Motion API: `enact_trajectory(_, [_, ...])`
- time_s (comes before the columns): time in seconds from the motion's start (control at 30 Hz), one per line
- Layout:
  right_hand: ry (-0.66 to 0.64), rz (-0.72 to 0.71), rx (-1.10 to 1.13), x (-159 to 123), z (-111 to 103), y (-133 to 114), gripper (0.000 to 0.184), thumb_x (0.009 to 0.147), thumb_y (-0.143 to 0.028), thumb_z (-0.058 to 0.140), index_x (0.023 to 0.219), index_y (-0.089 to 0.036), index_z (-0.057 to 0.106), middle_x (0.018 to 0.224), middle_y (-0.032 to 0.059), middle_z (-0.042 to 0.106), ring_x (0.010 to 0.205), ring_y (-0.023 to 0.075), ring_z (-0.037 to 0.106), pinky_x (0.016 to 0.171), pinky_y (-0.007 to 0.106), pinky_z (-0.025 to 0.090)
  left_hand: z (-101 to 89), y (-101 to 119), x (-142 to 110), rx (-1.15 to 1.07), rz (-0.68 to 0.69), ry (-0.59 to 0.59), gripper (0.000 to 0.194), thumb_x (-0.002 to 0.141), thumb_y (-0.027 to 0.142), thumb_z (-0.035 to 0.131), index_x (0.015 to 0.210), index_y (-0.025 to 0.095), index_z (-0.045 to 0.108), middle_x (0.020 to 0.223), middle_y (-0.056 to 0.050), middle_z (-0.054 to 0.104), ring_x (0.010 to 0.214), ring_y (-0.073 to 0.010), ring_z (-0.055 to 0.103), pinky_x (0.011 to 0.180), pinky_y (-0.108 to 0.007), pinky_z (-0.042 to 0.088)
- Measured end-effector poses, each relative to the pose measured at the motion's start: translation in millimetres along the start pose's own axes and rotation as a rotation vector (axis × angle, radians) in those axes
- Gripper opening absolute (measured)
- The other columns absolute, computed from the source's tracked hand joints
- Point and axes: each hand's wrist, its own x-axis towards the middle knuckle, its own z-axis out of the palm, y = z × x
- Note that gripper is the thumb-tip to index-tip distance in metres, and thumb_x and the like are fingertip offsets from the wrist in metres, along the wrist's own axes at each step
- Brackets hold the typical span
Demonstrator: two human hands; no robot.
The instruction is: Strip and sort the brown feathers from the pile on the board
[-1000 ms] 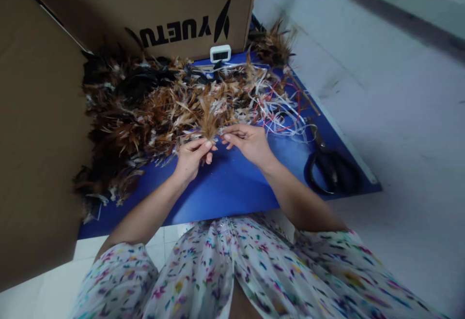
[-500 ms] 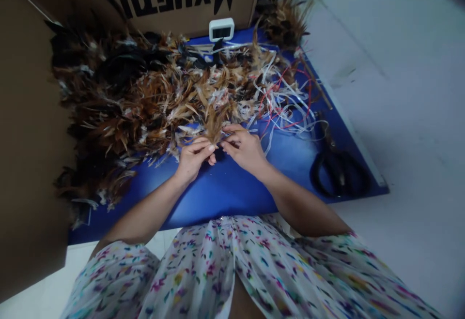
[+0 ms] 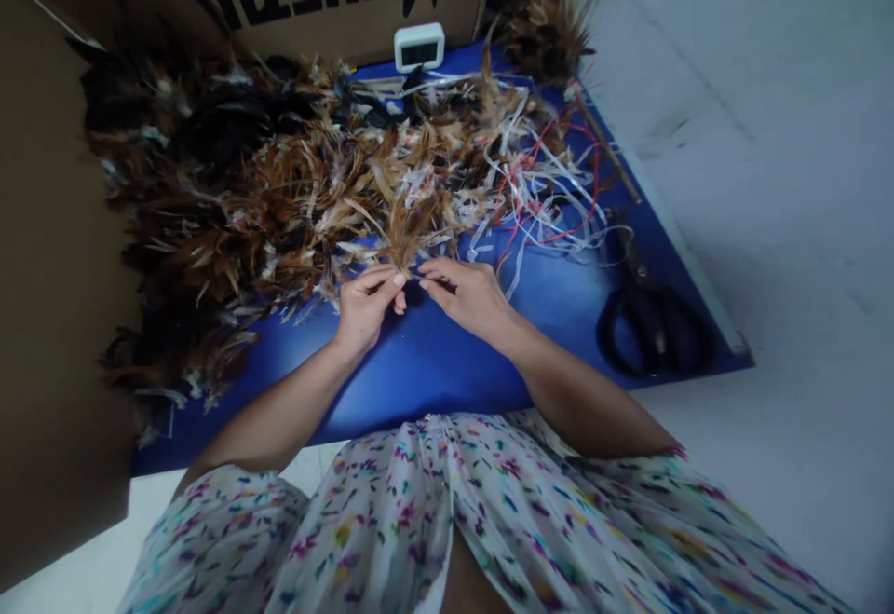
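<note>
My left hand [image 3: 365,307] pinches the base of a small bunch of brown feathers [image 3: 403,234] between thumb and forefinger, with the feather tips pointing away from me. Close beside it on the right, my right hand [image 3: 471,299] has its thumb and fingers drawn together near the bunch's base. Whatever it grips is too small to make out. Just beyond both hands spreads a large pile of brown and black feathers [image 3: 293,176] with whitish fluffy ends. Both hands are over the near part of a blue tabletop [image 3: 419,362].
Tangled white and red strings [image 3: 551,190] lie at the right of the pile. Black-handled scissors [image 3: 653,330] rest near the right edge. A white digital timer [image 3: 419,47] stands before a cardboard box [image 3: 335,27]; more cardboard [image 3: 56,269] walls the left. Another feather bundle [image 3: 548,32] sits far right.
My right hand has shifted slightly left and its fingers have drawn closer to the feather base. My left hand still pinches the feathers. The whole view has tilted slightly.
</note>
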Motion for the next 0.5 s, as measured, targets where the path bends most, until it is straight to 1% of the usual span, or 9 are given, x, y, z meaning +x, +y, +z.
enact_trajectory(0.03, [0.005, -0.005, -0.016, 0, -1, 0, 0.012, 0.089, -0.017, 0.061, 0.096, -0.019, 0.071, 0.086, 0.0033, 0.077, 0.074, 0.0147, 0.071, 0.074, 0.026, 0.054, -0.3, 0, 0, -0.006, -0.007, -0.007, 0.030, 0.071, 0.046, 0.085, 0.072, 0.017, 0.080, 0.055, 0.000, 0.061, 0.048, -0.0074, 0.051, 0.043, -0.021, 0.042])
enact_trajectory(0.1, [0.005, -0.009, -0.036, 1, -3, -2, 0.011, 0.090, -0.017, 0.061, 0.088, -0.019, 0.072, 0.082, 0.0026, 0.076, 0.069, 0.0133, 0.068, 0.071, 0.025, 0.051, -1.1, 0, 0, -0.014, -0.013, -0.022, 0.029, 0.072, 0.046, 0.085, 0.076, 0.017, 0.081, 0.054, 0.001, 0.061, 0.047, -0.0073, 0.051, 0.043, -0.021, 0.042])
enact_trajectory(0.23, [-0.001, 0.027, -0.040, 1, -4, -6, 0.011, 0.089, -0.017, 0.062, 0.085, -0.019, 0.072, 0.076, 0.0003, 0.072, 0.064, 0.0114, 0.062, 0.067, 0.023, 0.048, -2.6, -3, 0, 0.002, 0.003, -0.036, 0.029, 0.073, 0.046, 0.084, 0.076, 0.017, 0.080, 0.054, 0.001, 0.061, 0.046, -0.0069, 0.051, 0.045, -0.022, 0.043])
enact_trajectory(0.33, [-0.025, 0.045, -0.078, 1, -7, -7, 0.010, 0.090, -0.017, 0.062, 0.086, -0.018, 0.072, 0.080, 0.0016, 0.074, 0.067, 0.0125, 0.064, 0.069, 0.024, 0.047, -4.4, -7, 0, 0.040, 0.023, -0.023, 0.029, 0.076, 0.046, 0.081, 0.078, 0.018, 0.080, 0.054, 0.002, 0.061, 0.046, -0.0075, 0.051, 0.044, -0.022, 0.044])
enact_trajectory(0.43, [-0.102, 0.010, -0.167, 0, -12, -6, 0.013, 0.092, -0.017, 0.059, 0.090, -0.017, 0.072, 0.090, 0.0052, 0.076, 0.078, 0.0161, 0.068, 0.075, 0.027, 0.048, -7.4, -7, 1, 0.171, 0.114, 0.002, 0.030, 0.081, 0.047, 0.077, 0.073, 0.018, 0.078, 0.056, 0.000, 0.062, 0.051, -0.0103, 0.056, 0.044, -0.023, 0.045])
enact_trajectory(0.5, [-0.160, -0.033, -0.235, -1, -15, -7, 0.016, 0.095, -0.016, 0.056, 0.093, -0.016, 0.072, 0.094, 0.0067, 0.076, 0.085, 0.0181, 0.070, 0.079, 0.028, 0.048, -9.6, -4, 1, 0.297, 0.212, 0.013, 0.029, 0.084, 0.044, 0.074, 0.075, 0.018, 0.078, 0.068, -0.002, 0.068, 0.049, -0.0087, 0.056, 0.043, -0.023, 0.046])
